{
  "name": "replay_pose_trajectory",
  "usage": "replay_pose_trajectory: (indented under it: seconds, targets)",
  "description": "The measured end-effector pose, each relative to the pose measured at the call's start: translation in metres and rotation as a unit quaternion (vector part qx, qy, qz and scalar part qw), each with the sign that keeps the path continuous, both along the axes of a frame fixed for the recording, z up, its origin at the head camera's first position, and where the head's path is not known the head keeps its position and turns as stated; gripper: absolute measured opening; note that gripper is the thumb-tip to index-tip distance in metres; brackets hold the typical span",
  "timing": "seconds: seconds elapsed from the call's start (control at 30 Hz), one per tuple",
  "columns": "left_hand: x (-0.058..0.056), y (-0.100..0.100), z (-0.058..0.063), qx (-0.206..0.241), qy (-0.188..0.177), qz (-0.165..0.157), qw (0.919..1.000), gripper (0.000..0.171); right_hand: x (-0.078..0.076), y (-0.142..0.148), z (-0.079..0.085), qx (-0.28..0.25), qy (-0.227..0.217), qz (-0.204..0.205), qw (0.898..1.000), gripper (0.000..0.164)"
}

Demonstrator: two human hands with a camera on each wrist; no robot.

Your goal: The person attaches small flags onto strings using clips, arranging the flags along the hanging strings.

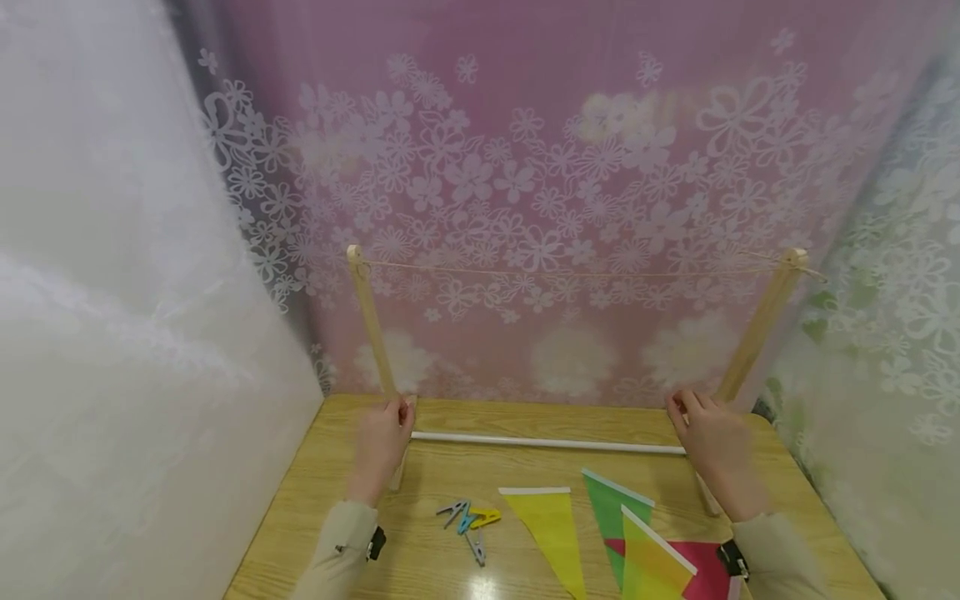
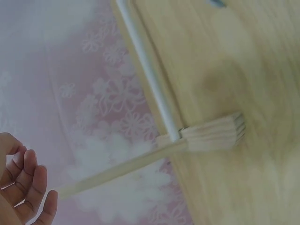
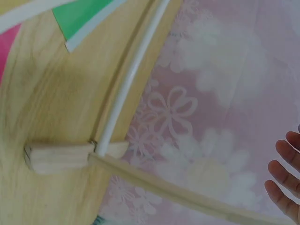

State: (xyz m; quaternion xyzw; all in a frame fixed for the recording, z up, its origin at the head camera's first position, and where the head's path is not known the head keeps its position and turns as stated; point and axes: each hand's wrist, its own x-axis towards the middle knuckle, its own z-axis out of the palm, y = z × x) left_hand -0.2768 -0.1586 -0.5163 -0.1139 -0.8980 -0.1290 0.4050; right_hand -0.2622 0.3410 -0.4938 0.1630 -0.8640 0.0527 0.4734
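Observation:
A wooden stand has a left post [image 1: 371,325], a right post [image 1: 759,329], a white rod [image 1: 547,443] low between them and a thin string [image 1: 555,274] tied across their tops. My left hand [image 1: 382,442] is in front of the left post's lower part, fingers loosely bent with nothing between them. Mirroring it, my right hand [image 1: 716,442] overlaps the foot of the right post in the head view. Each wrist view shows relaxed, slightly spread fingers, with the wooden left foot [image 2: 213,133] and right foot [image 3: 61,157] resting on the table.
Several clothespins [image 1: 468,521], grey, blue and yellow, lie left of centre on the wooden table [image 1: 420,575]. To their right are a yellow pennant [image 1: 551,529], a green pennant [image 1: 603,504], an orange-yellow pennant [image 1: 648,558] and a red pennant [image 1: 705,562]. A flowered curtain [image 1: 540,167] hangs behind.

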Motion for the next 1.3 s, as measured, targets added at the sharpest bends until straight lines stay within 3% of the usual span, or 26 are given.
replay_pose_trajectory:
  seconds: [0.33,0.53,0.67,0.8,0.97,1.3]
  targets:
    - [0.013,0.016,-0.036,0.013,-0.050,0.010,0.9986,0.037,-0.003,-0.033,-0.034,-0.012,-0.029,0.029,0.999,0.063]
    - [0.024,0.020,-0.058,0.000,-0.050,-0.014,0.9987,0.037,0.000,-0.053,-0.060,-0.009,-0.061,0.045,0.997,0.064]
    - [0.033,0.021,-0.073,-0.021,-0.075,-0.031,0.9965,0.038,0.001,-0.065,-0.079,-0.010,-0.090,0.066,0.994,0.048]
    - [0.041,0.022,-0.085,-0.017,-0.134,-0.051,0.9895,0.033,0.002,-0.077,-0.095,-0.009,-0.132,0.075,0.988,0.021]
    - [0.049,0.022,-0.098,-0.002,-0.197,-0.077,0.9775,0.026,0.002,-0.094,-0.111,-0.005,-0.183,0.067,0.981,0.026]
    - [0.064,0.020,-0.112,0.031,-0.294,-0.118,0.9482,0.028,0.006,-0.123,-0.131,0.012,-0.227,0.115,0.967,0.019]
